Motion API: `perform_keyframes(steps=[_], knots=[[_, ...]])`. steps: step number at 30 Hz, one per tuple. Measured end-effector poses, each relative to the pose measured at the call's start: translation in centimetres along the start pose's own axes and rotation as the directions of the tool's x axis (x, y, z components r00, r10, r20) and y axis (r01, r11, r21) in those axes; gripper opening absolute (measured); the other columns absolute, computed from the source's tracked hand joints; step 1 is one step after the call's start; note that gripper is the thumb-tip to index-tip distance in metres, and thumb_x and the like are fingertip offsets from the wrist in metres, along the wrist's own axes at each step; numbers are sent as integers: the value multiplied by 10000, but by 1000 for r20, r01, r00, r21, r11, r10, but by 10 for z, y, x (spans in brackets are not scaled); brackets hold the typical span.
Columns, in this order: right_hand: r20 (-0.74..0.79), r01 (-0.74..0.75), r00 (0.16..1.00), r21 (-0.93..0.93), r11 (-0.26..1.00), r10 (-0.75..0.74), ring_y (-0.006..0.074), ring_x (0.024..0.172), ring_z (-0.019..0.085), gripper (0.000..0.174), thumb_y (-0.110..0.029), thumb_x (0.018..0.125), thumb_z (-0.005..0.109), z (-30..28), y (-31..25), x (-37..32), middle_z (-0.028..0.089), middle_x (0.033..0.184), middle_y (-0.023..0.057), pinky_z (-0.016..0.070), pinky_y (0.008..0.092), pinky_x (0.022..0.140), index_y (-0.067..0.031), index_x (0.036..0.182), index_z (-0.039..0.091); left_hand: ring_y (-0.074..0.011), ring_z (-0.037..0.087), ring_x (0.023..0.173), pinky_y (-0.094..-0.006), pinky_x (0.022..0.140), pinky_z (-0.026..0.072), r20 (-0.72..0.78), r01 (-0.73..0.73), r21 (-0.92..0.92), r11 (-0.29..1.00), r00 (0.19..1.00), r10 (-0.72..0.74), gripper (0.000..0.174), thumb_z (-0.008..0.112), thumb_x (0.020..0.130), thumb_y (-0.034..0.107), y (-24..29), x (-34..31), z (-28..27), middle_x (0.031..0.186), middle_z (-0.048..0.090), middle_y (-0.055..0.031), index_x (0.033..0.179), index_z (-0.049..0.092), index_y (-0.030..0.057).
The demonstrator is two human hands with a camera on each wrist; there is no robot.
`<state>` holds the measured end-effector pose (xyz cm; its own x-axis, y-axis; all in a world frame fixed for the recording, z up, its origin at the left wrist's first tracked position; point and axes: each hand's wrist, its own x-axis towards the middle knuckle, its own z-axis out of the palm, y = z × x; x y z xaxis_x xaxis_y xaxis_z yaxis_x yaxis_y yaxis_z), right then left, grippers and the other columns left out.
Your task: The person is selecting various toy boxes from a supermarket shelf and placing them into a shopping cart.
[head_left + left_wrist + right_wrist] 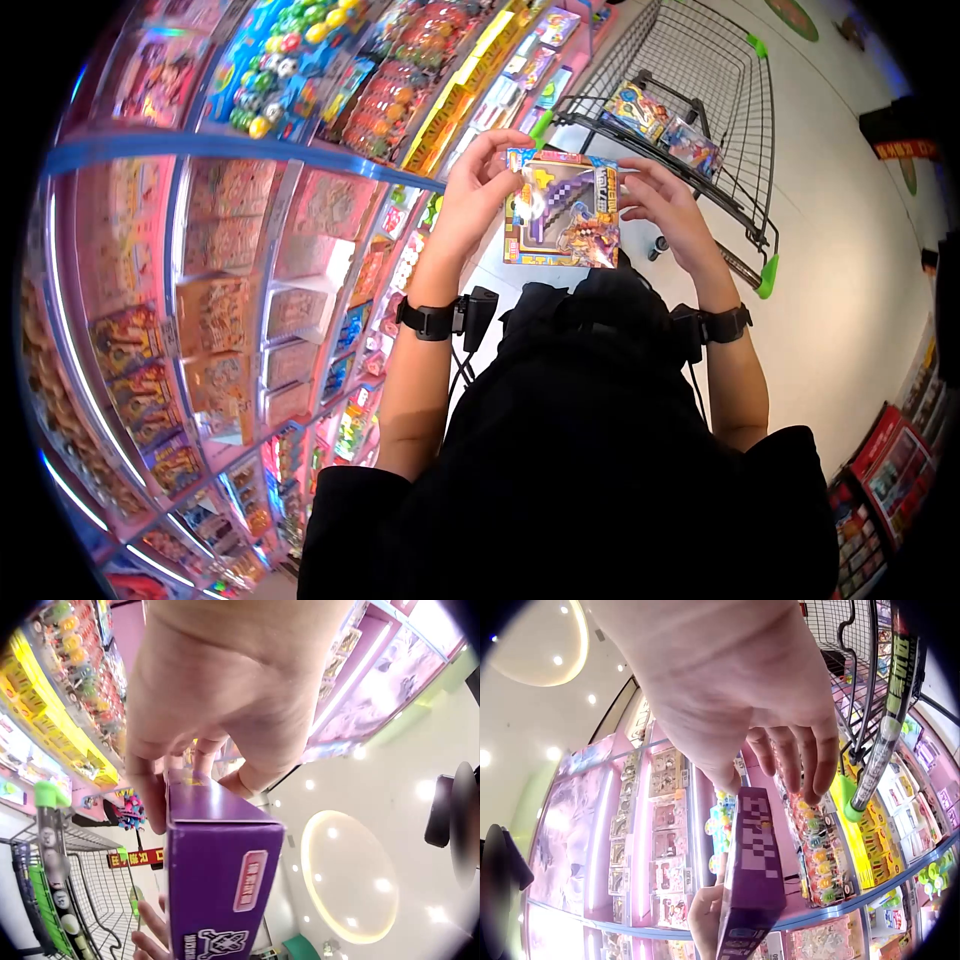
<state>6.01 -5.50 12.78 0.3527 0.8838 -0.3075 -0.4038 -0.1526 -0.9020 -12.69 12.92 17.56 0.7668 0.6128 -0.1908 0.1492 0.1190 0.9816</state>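
A boxed toy (562, 208) faces me in the head view, its front showing a purple pixel-style toy behind a window. Purple sides of the box (217, 877) with white print fill the middle of the left wrist view. My left hand (478, 195) grips the box by its left edge, thumb on the front and fingers behind. Beside the opposite edge is my right hand (668, 212), its fingers loosely spread. In the right wrist view the right thumb (724, 774) comes right to the box's corner, while the other fingers stand apart from it.
Lit shelves (215, 300) of packaged toys run along the left, edged by a blue rail (250, 148). A wire shopping cart (745, 110) with green corners stands ahead to the right, carrying boxed toys (640, 108). Pale floor (840, 290) extends right, with a red display (895, 455) beyond.
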Motion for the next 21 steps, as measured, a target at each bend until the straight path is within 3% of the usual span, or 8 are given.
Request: perform_keyframes(steps=[3,6,8,14,15,18,19,21], knots=[[-36,-14,999,22,1000,15,93,921,614,371,-262,988,571,-28,3,-1,640,1051,37,512,265,795,-50,1291,535,-18,426,691,-175,660,371,98,-8,140,990,995,-6,364,543,814,-1,6,31,35,1085,614,11,1172,604,31],[-92,-16,996,47,999,20,76,899,585,348,-260,973,607,-58,-1,-1,626,1011,11,507,247,758,-60,1254,565,-47,550,861,-220,791,440,262,63,88,994,961,-84,400,563,825,-29,3,60,67,1185,591,-18,1221,569,27],[-148,17,989,69,997,-7,79,904,587,326,-238,957,630,-81,-2,-6,621,1038,18,508,252,746,-56,1222,577,-107,584,1054,-253,913,459,311,65,82,995,946,-87,404,563,849,-51,5,79,93,1251,585,-45,1246,549,19],[-353,55,934,16,998,-46,92,898,600,314,-211,911,675,-161,2,-24,632,1003,20,508,258,737,-54,1172,600,-219,594,1128,-313,930,495,350,41,106,994,934,-76,408,516,891,-15,-16,122,144,1303,538,-90,1298,507,16],[-453,128,887,64,990,-86,90,888,603,323,-209,897,688,-170,6,-26,637,975,20,501,253,739,-59,1171,606,-218,596,1132,-306,925,496,354,78,114,990,928,-114,377,531,902,13,-21,126,149,1273,557,-81,1279,519,18],[-675,185,738,235,954,23,104,885,588,379,-224,903,671,-204,17,-33,627,996,36,494,286,795,-36,1217,575,-195,596,1123,-304,911,496,390,168,317,933,874,-290,342,551,918,50,-37,137,155,1248,574,-68,1259,533,24],[-728,257,683,319,912,63,128,850,571,349,-226,911,655,-218,27,-33,615,978,47,493,303,799,-19,1178,572,-165,597,1097,-292,885,489,426,81,397,914,866,-262,309,558,934,77,-44,140,156,1204,601,-46,1241,548,39],[-750,357,642,475,804,157,140,828,559,307,-226,914,654,-237,40,-40,609,952,53,491,304,787,-20,1129,580,-224,625,1039,-336,870,496,462,-32,516,856,852,-247,298,561,917,95,-46,141,159,1175,631,-95,1210,564,38]])
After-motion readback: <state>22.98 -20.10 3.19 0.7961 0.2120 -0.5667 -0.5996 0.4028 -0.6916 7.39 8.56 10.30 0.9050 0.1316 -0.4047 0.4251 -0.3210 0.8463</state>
